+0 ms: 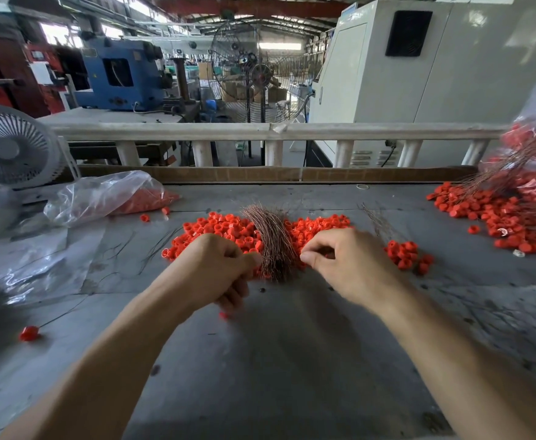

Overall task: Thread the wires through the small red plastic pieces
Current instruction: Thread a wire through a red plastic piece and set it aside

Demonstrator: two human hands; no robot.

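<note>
A bundle of thin copper wires (273,239) lies across a heap of small red plastic pieces (219,230) in the middle of the grey table (292,344). My left hand (219,274) sits at the bundle's left side, fingers curled, thumb against the wires; a red piece (223,315) shows under its lower fingers. My right hand (346,265) is at the bundle's right side, thumb and forefinger pinched together at the wires' edge. What the pinch holds is too fine to make out.
A small cluster of red pieces (406,254) lies right of my right hand. Threaded pieces with wires pile at the far right by a plastic bag (520,204). A bag of red pieces (111,198), a white fan (12,147) and a stray red piece (29,333) are on the left.
</note>
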